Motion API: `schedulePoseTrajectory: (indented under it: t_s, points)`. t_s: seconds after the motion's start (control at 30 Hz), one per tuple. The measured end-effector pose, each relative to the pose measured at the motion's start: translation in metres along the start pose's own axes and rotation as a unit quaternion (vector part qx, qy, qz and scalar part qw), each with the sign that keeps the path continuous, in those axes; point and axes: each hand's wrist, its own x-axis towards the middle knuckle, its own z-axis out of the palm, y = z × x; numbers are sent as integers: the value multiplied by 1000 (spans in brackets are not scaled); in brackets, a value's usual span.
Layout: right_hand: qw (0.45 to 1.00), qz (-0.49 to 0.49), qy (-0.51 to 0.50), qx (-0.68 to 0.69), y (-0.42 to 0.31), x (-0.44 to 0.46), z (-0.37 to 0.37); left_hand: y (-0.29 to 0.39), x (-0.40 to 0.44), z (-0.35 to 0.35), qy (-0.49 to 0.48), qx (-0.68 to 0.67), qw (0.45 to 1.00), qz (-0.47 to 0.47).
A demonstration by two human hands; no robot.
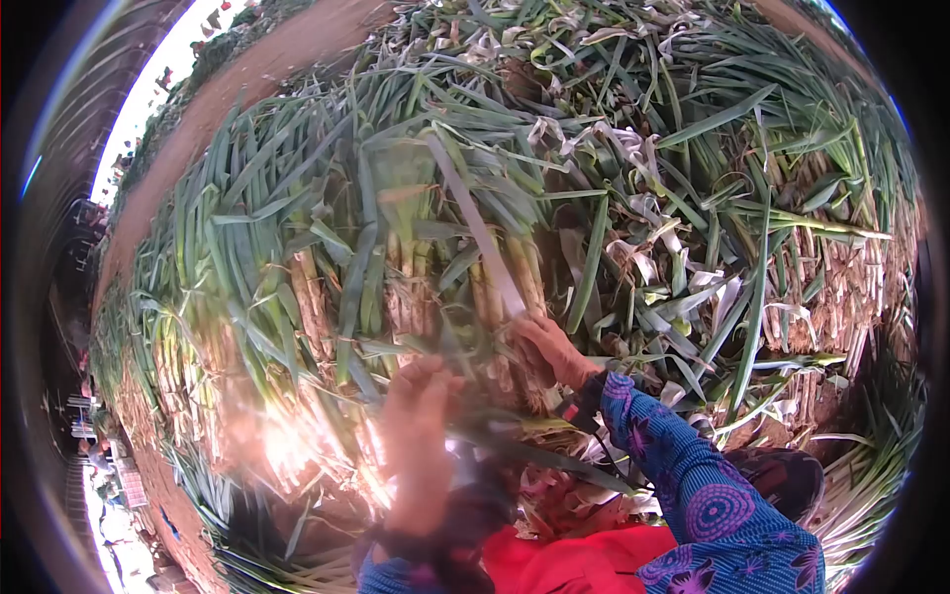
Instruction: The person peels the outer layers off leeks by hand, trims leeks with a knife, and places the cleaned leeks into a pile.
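Long green onions [411, 297] lie in thick rows in front of me, leaves pointing away and pale stalks toward me. My right hand [552, 353] is closed at the stalks, its fingers curled. From its fingertips a long, flat, pale strip [475, 223] runs up and left over the leaves; its material is unclear. My left hand [421, 416] is raised in front of the stalks, left of the right hand. Motion smears its fingers, so whether it holds anything cannot be made out.
Loose leaves and dry peelings [643, 247] litter the heap to the right. More stacked onion stalks [821, 282] lie at the far right. Red cloth [574, 559] covers my lap. A dirt path [247, 69] runs along the left, beneath a ribbed, tunnel-like roof [84, 109].
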Motion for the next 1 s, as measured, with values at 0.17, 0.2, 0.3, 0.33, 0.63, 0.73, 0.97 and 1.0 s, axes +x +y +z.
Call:
schedulePoseTrajectory:
  t_s: [0.17,0.2,0.3,0.33,0.63,0.73,0.97,1.0]
  points:
    - [989,-40,103,96,-6,-36,-6,-2,-1,3,-12,-7,1000,-2]
    - [979,-46,138,141,-5,-40,-8,-3,-1,4,-14,-5,1000,-2]
    - [975,-44,176,125,9,-44,-26,-6,-2,8,-19,-4,1000,-20]
    - [985,-45,149,75,15,-49,-32,-9,-2,9,-22,1,1000,-15]
    - [992,-9,111,64,36,-55,-18,-12,-2,16,-25,31,999,-25]
    - [995,-45,59,71,8,-51,-8,-14,-4,19,-25,42,998,-29]
    - [967,110,52,225,-40,43,-19,-24,-3,17,-49,66,996,-27]
    - [950,146,-3,277,-30,51,-17,-26,-3,17,-52,65,996,-25]
